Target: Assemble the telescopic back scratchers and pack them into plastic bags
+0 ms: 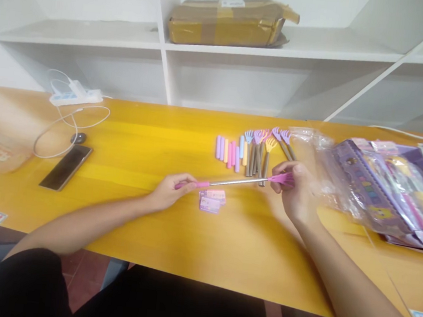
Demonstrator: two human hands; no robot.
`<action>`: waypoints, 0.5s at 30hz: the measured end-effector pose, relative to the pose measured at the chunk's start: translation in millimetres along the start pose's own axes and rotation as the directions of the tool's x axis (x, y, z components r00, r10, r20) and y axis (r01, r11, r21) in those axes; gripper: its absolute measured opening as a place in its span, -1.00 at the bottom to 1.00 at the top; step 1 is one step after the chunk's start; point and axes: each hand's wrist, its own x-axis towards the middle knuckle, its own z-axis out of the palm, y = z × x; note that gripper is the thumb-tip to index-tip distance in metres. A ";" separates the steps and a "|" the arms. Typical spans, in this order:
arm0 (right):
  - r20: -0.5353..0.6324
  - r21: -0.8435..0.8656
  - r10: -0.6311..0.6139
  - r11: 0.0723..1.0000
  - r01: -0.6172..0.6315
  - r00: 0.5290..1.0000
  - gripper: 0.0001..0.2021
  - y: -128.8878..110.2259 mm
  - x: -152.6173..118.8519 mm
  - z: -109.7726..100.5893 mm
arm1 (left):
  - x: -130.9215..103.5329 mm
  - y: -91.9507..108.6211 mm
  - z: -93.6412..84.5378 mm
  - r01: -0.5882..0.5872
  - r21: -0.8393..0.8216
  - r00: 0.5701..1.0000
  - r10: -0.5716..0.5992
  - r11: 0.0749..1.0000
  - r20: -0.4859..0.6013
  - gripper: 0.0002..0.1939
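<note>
A pink back scratcher [237, 181] with a silver rod stretches between my two hands above the table. My left hand [170, 190] is closed around its pink handle. At the other end my right hand [296, 187] grips the pink claw-shaped head. Behind it lie several back scratcher heads on metal rods [257, 156], in blue, purple, yellow and pink. Beside them, to the left, are several loose coloured handles [230, 154] in purple, pink, yellow and blue. Small printed cards [210, 204] lie just under the rod, near my left hand.
Packed goods in a purple box [370, 190] and clear plastic bags [322, 145] occupy the right side. On the left are a phone [66, 167], a dark round object [79, 138], a white cable and a power strip [76, 96]. A taped carton [229, 26] sits on the shelf.
</note>
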 end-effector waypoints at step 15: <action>0.080 -0.019 0.036 0.999 -0.035 0.996 -0.59 -3.4 -2.2 3.2 | 1.8 1.3 -0.3 0.005 0.052 1.000 -0.004 0.999 -0.012 -0.53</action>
